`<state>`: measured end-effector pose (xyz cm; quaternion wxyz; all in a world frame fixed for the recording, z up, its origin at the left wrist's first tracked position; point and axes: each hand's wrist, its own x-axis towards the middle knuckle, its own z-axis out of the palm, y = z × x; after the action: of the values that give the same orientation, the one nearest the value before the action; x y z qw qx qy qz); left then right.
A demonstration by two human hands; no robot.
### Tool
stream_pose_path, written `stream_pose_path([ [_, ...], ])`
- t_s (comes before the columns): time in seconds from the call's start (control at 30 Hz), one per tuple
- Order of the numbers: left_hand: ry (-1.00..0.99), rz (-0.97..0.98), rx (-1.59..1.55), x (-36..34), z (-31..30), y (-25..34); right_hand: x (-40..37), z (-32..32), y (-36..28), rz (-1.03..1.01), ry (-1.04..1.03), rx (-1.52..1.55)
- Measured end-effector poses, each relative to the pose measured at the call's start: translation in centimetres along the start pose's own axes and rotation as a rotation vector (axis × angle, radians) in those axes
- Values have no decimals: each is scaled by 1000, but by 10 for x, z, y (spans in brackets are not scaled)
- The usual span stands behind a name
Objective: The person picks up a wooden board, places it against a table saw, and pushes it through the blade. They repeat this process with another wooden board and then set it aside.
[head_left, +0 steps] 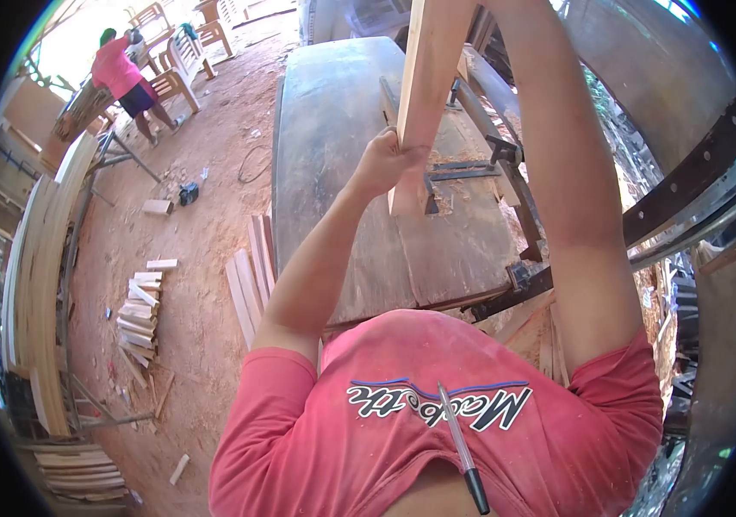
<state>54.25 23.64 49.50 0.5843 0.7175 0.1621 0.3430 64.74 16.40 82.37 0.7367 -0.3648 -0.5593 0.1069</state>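
My left hand [388, 162] is closed around the lower part of a long wooden board [431, 82], its thumb lying across the face. The board stands tilted above a large metal machine table [333, 129] and runs out of the top of the view. Along its right side reaches my right arm [562, 129], whose hand is cut off at the top edge. Sawdust and a dark metal bar [464, 170] lie on the tabletop just right of my left hand.
Large curved metal machine parts [686, 172] rise on the right. Stacked planks [45, 284] stand at the left, with cut wood pieces [137, 319] on the dirt floor. A person in a pink shirt [118, 69] bends near wooden chairs [183, 65] at the upper left.
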Motion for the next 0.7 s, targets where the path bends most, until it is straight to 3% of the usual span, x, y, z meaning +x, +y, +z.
stream_pose_path([
  [0.07,-2,5,71,15,7,-19,-1,-8,7,148,-49,11],
  [0.2,63,76,202,32,17,-48,6,-38,71,131,-100,46],
  [0.33,173,190,75,32,38,-37,-23,-46,111,111,-104,-23],
  [0.4,299,162,-52,35,54,-32,-24,-45,94,279,-148,-180],
  [0.43,279,147,-47,37,50,-40,-30,-40,97,291,-125,-178],
  [0.5,109,11,-105,45,25,-54,-35,-22,106,10,102,-273],
  [0.53,92,0,-96,46,13,-55,-36,-21,117,18,123,-272],
  [0.6,-173,-143,-221,47,-10,-35,-40,-19,136,-321,156,-815],
  [0.7,-290,-224,-167,55,-32,-26,-39,-15,133,-202,121,-867],
])
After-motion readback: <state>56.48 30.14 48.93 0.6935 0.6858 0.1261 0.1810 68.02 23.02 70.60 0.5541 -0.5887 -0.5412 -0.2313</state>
